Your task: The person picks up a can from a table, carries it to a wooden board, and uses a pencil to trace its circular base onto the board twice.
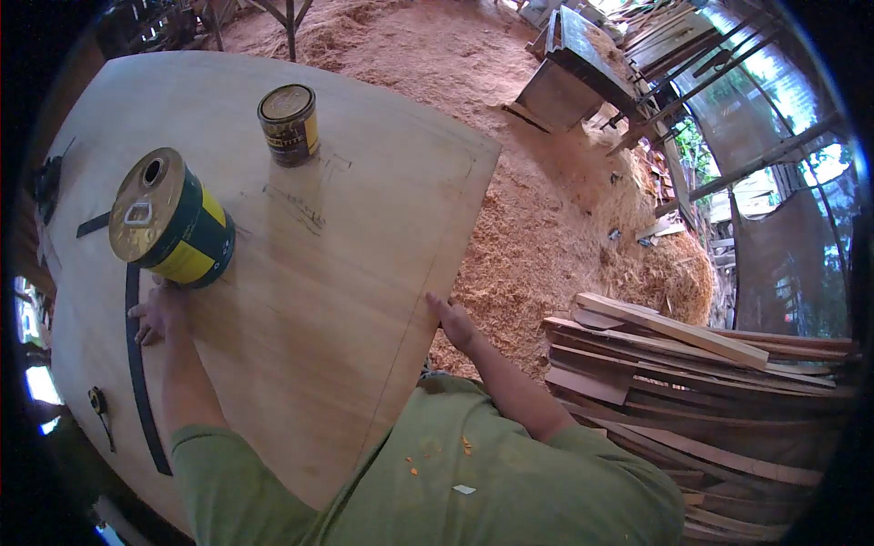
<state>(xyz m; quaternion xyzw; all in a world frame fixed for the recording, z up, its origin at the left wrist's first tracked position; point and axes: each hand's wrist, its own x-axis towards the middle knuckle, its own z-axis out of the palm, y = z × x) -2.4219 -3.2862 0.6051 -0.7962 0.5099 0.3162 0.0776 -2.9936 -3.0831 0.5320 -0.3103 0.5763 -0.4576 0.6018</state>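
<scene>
A large plywood sheet (300, 364) with a pencil line along its right side lies in front of me. My left hand (159, 314) rests on it with fingers spread, the fingertips touching a long black strip (141, 382). Just beyond that hand stands a big green and yellow can (196, 232) with a ring handle and round opening on top. My right hand (452, 323) is against the sheet's right edge, its fingers stretched out. Farther back sits a smaller can (289, 127) with a lid.
A tape measure (97, 400) lies at the left, partly pulled out. Pencil sketches mark the sheet near the cans. Stacked wooden boards (674, 364) are at the right. Wood shavings (528, 227) cover the floor, and a wooden machine table (578, 68) stands farther back.
</scene>
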